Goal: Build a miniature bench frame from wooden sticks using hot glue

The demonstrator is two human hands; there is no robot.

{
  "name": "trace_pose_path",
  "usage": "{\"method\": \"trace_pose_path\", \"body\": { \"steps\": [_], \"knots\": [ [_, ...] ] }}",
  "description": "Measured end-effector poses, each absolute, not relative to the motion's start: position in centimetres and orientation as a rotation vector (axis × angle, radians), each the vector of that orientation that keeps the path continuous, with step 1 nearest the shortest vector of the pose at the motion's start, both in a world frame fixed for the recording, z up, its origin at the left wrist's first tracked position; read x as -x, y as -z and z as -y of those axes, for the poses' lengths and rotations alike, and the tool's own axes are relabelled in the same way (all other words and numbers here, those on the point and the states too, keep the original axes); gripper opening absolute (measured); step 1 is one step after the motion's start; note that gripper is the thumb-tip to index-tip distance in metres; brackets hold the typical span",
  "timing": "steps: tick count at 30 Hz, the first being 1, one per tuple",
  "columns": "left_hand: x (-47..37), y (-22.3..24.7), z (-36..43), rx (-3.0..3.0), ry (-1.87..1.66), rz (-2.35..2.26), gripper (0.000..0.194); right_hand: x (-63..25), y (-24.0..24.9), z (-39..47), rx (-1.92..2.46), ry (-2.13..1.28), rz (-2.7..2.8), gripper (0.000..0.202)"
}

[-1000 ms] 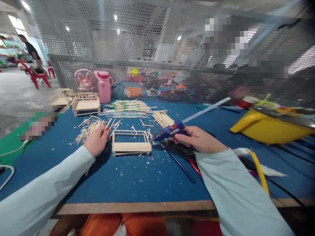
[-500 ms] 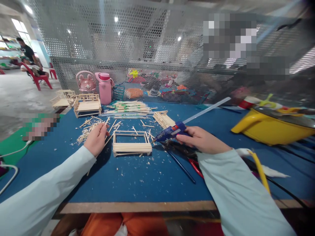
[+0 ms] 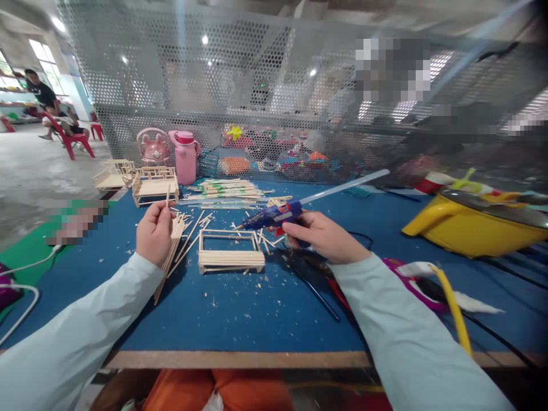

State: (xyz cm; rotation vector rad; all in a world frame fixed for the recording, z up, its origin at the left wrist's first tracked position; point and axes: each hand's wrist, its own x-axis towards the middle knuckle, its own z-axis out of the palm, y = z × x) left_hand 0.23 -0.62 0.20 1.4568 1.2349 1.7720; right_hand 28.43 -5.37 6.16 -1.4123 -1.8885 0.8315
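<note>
My left hand (image 3: pixel 153 233) is closed in a pinch on a short wooden stick (image 3: pixel 168 196) that points upward. Loose sticks (image 3: pixel 172 248) lie just right of that hand. Wrapped in my right hand (image 3: pixel 319 234) is a blue hot glue gun (image 3: pixel 272 217), its nozzle aimed left. A long clear glue stick (image 3: pixel 349 186) juts out of its back. Below the nozzle, on the blue tabletop, stands a small frame (image 3: pixel 231 260) built of wooden sticks, with a row of sticks across its front. The nozzle appears above the frame's back part; I cannot tell whether they touch.
Two small stick-built chairs (image 3: pixel 156 184) stand at the back left beside a pink bottle (image 3: pixel 185 158). Wrapped stick bundles (image 3: pixel 226 188) lie behind the frame. A yellow pan (image 3: pixel 475 225) is on the right, and a dark blue rod (image 3: pixel 319 299) lies near the front. A perforated screen (image 3: pixel 240 68) rises behind.
My right hand has carried the glue gun left and up, from beside the frame to above it. My left hand has shifted left, holding its stick more upright.
</note>
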Motion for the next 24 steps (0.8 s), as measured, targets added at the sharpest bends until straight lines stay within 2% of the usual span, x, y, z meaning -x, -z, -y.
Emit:
{"method": "trace_pose_path", "body": {
  "steps": [9, 24],
  "knots": [
    [-0.3, -0.4, 1.0, -1.582, -1.805, -1.247, 0.021, -23.5, -5.0, 4.6, 1.299, -0.761, 2.052, 0.025],
    [-0.3, 0.0, 0.7, -1.632, -1.703, -1.247, 0.023, -22.4, -4.4, 4.5, 1.388, -0.645, 2.152, 0.029]
  ]
}}
